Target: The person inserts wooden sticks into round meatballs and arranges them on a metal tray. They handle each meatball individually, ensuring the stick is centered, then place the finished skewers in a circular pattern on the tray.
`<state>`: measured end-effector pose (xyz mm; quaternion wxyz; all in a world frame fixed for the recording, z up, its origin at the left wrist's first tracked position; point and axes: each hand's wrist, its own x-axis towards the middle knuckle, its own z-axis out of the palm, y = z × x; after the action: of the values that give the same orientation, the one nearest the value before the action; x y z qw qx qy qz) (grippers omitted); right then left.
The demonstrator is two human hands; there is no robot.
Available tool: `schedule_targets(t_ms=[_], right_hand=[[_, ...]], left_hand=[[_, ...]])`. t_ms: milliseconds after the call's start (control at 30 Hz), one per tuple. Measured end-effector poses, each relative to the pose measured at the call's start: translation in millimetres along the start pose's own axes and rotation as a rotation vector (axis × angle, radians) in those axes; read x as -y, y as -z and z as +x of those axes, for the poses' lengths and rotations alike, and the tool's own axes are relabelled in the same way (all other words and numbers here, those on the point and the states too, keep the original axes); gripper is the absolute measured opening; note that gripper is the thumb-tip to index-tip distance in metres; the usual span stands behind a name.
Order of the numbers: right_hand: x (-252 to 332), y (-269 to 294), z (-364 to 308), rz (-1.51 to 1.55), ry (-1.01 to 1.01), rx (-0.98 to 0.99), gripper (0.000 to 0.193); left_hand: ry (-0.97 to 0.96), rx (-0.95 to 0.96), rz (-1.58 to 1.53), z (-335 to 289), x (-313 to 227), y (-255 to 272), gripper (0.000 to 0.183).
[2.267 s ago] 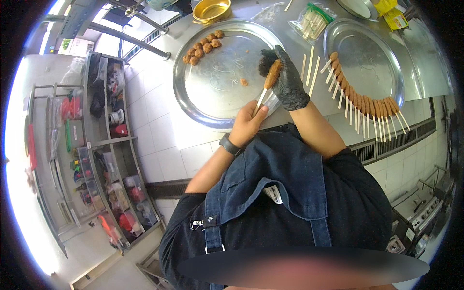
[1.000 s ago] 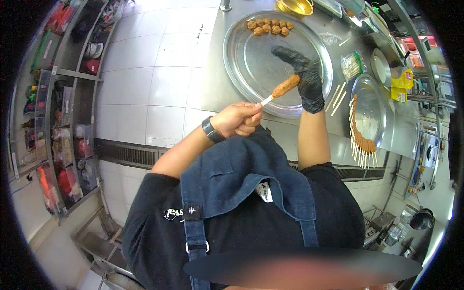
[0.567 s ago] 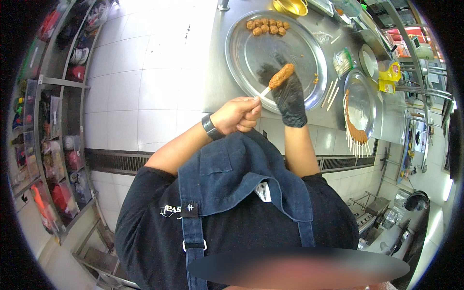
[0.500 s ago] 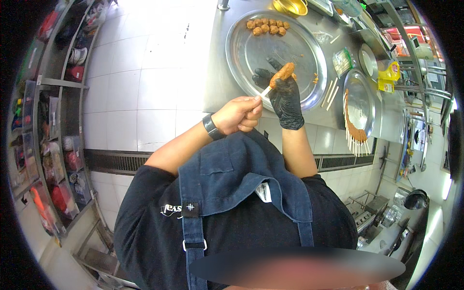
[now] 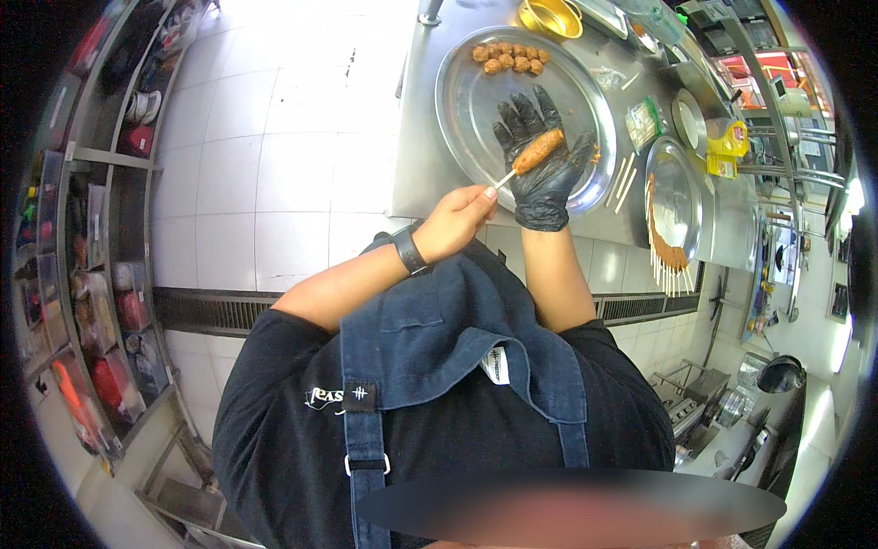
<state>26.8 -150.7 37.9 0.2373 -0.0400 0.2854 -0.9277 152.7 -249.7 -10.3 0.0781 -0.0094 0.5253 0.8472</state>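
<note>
My bare left hand, with a dark band on its wrist, pinches the lower end of a meat skewer. A long orange-brown roll of minced meat is moulded around the stick's upper part. My right hand, in a black glove, lies palm up with its fingers spread, and the meat rests across the palm. Both hands are at the near edge of a large round steel tray. At the tray's far side sit several meat balls in rows; small crumbs of meat lie near its right rim.
Loose wooden sticks lie on the steel table right of the tray. Further right, an oval steel tray holds a row of finished skewers. A clear packet, a golden bowl and a yellow package stand farther back.
My right hand has opened from a curled grip around the meat to a flat, spread palm. The skewer stays pinched in my left hand, its meat now in fuller view.
</note>
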Motion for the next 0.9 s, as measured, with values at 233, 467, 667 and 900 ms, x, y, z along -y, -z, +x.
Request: schedule_targets(t_ms=[233,467,667,900], right_hand=[[-3.6,-9.3,7.9,0.062,-0.026,0.050,0.077],[-10.6,-10.2,11.3,-0.054,0.046,-0.073,0.074],[-6.0,-10.7,15.0,-0.105,0.087,-0.071,0.074],[7.9,1.7,13.5,-0.142,0.105,-0.074,0.073]], left_hand=[[-0.188,-0.120,0.259,-4.4,-4.9,11.3,0.035],[-0.230,-0.196,0.467,-4.2,-14.2,13.0,0.028],[-0.283,-0.270,0.504,-5.1,-19.3,4.8,0.025],[-0.335,-0.315,0.494,10.8,-9.2,-11.3,0.024]])
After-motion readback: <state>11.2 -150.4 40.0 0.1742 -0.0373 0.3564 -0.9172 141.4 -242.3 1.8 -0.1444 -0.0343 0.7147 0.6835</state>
